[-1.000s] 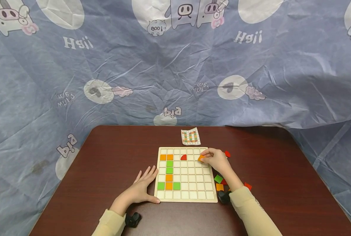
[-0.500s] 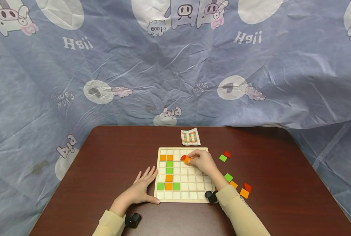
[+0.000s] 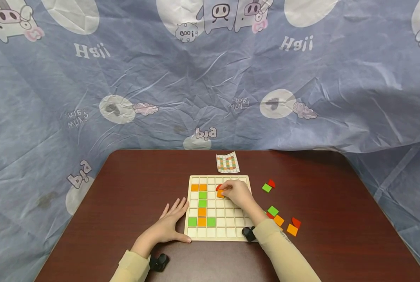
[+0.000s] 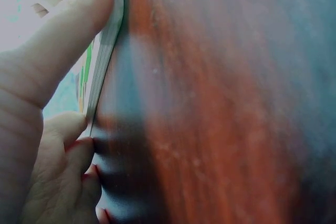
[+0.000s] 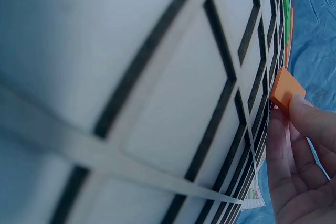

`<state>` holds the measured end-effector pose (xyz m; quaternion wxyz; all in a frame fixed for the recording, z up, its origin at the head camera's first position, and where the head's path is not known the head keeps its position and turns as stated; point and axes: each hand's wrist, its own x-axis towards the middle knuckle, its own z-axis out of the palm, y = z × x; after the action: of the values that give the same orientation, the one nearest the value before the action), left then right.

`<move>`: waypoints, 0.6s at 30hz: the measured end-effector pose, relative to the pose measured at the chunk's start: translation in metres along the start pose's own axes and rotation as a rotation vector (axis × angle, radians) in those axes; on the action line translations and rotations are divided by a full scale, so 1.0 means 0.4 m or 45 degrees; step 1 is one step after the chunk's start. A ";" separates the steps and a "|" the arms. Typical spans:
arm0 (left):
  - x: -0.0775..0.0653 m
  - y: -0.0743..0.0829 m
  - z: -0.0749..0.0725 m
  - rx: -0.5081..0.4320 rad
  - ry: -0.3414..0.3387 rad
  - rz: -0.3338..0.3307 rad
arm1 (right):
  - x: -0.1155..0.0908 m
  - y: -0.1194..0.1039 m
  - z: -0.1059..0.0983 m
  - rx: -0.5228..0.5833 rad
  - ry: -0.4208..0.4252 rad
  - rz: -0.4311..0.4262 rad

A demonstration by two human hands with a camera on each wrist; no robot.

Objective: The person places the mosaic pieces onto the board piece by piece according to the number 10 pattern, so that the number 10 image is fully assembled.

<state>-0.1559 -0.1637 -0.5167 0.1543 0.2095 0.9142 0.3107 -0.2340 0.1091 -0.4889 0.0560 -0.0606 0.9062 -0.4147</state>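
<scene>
My right hand [image 3: 236,192] pinches an orange square tile [image 5: 287,88] between thumb and fingers, over the upper middle of a pale wooden grid board [image 3: 231,233]. In the head view the tile sits just below a red quarter-round tile [image 3: 218,187], which the fingers partly cover. Orange and green square tiles [image 3: 202,203] fill some cells on the board's left side. My left hand [image 3: 169,223] rests with spread fingers at the board's left edge, the thumb at its lower left corner. In the left wrist view the thumb [image 4: 68,40] lies along the board's edge.
A small printed pattern card [image 3: 228,163] lies behind the board. Right of the board are loose tiles: a green square [image 3: 267,188] beside a red one, and orange squares [image 3: 292,230] with more red and green pieces. A patterned cloth [image 3: 210,78] hangs behind the brown table [image 3: 143,176].
My right hand has moved left across the board with the orange tile, from the right side to just below the red tile. The left hand has stayed in place.
</scene>
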 end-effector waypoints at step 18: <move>0.001 -0.002 0.001 -0.010 0.001 -0.004 | 0.004 -0.001 0.014 -0.137 -0.001 -0.167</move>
<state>-0.1565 -0.1640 -0.5176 0.1554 0.2074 0.9133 0.3142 -0.2348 0.1044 -0.4921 0.0257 -0.1228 0.9213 -0.3682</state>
